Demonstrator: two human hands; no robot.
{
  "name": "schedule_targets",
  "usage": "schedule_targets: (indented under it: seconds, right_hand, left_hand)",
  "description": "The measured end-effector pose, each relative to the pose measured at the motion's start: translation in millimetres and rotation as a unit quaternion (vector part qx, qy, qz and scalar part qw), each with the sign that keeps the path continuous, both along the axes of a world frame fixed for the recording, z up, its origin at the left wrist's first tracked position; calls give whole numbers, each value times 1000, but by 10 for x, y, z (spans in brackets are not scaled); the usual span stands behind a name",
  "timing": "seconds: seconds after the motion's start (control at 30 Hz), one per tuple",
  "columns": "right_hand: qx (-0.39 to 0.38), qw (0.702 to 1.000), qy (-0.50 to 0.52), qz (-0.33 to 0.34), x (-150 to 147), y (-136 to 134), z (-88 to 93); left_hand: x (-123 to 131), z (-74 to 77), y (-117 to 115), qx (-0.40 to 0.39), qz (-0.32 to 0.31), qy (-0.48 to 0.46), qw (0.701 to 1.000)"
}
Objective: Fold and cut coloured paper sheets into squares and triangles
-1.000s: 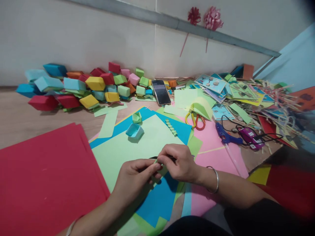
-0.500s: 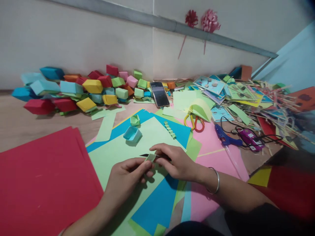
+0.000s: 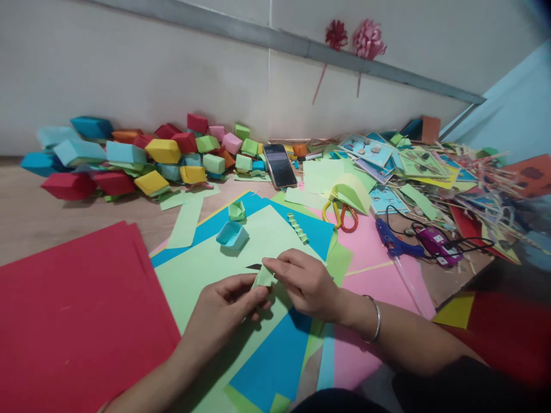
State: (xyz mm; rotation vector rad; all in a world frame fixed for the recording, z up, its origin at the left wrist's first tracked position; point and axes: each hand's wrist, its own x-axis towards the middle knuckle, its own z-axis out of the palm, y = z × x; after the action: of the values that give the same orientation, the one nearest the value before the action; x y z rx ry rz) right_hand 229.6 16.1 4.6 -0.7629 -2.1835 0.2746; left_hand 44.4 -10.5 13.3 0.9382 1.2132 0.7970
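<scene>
My left hand (image 3: 226,307) pinches a small folded piece of light green paper (image 3: 263,277) between thumb and fingers. The fingertips of my right hand (image 3: 305,284), which wears a silver bangle, are closed on the upper right edge of that same piece. Just behind the paper shows the dark pointed tip (image 3: 253,266) of a tool; the rest is hidden, and I cannot tell whether my right hand holds it. Beneath lies a large light green sheet (image 3: 202,281). Beyond my hands sit an open blue paper box (image 3: 232,236), a small green paper box (image 3: 236,211) and a zigzag-folded green strip (image 3: 298,228).
Red sheets (image 3: 86,310) lie at left, and several colored paper boxes (image 3: 163,151) are piled by the wall. A phone (image 3: 279,166), scissors (image 3: 340,217) and a blue glue gun (image 3: 396,238) with its cord are further off. Paper scraps and sticks (image 3: 477,172) crowd the right.
My right fingers have shifted onto the upper edge of the green paper, which now shows more upright. The dark tool is now mostly covered, with only its tip showing.
</scene>
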Motion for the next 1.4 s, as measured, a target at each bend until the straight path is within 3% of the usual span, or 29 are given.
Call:
schedule_targets:
  seconds: [0.33,0.5,0.67,0.73,0.9,1.2,1.4]
  right_hand:
    - [-97,995,14,16,-1,2,53]
    - [-185,982,38,-22,-19,2,11]
    - [-194,979,41,-56,-35,-13,15]
    - [-258,962,70,-58,-38,-16,31]
    - [-435,885,160,-42,-52,-26,68]
    - [-526,835,161,-15,-96,-71,120]
    - [-610,768,195,-20,-90,-17,155]
  left_hand:
    - [-16,43,-9,5,56,53,997]
    - [-48,12,12,4,85,32,996]
    - [-49,-32,10,-6,91,4,996]
    - [-38,-23,6,-9,95,-2,995]
    - [-14,8,13,-26,113,-2,993]
    - [-7,63,42,-6,90,26,996]
    - [0,123,31,18,68,34,997]
